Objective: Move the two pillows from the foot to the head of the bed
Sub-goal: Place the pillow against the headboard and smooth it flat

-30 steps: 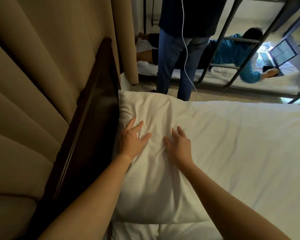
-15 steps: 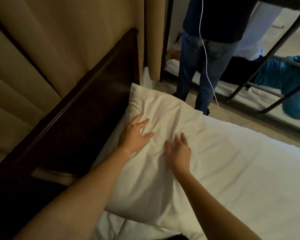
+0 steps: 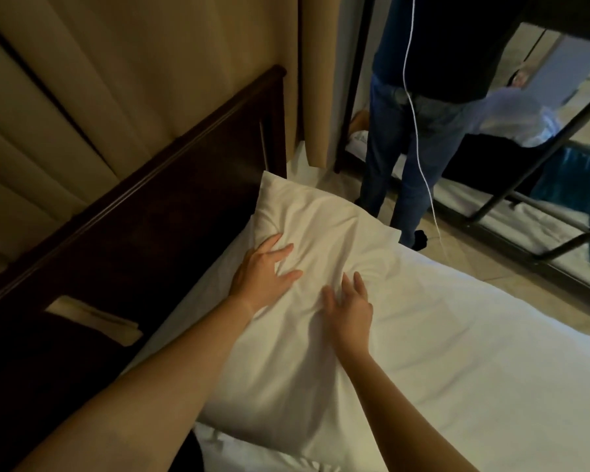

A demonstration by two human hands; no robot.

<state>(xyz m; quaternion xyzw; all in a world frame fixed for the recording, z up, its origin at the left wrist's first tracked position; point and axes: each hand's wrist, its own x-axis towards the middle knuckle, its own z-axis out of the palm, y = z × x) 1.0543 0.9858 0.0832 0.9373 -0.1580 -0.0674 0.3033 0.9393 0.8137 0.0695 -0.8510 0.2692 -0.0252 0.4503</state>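
Note:
A white pillow [image 3: 297, 362] lies on the white bed [image 3: 474, 352] against the dark wooden headboard [image 3: 157, 212]. My left hand [image 3: 263, 272] rests flat on the pillow's upper left part, fingers spread. My right hand [image 3: 349, 306] presses flat on the pillow just right of it, fingers apart. Neither hand grips the fabric. A bit of more white fabric [image 3: 252, 453] shows at the pillow's near edge; I cannot tell whether it is the second pillow.
Beige curtains [image 3: 116, 80] hang behind the headboard. A person in jeans [image 3: 409, 155] stands on the floor beyond the bed's far corner, with a white cable [image 3: 419, 148] hanging down. A black metal bunk frame [image 3: 511, 185] with other people stands at the right.
The view has tilted and shifted left along the headboard. Both hands stay flat on the pillow, the right hand a little lower.

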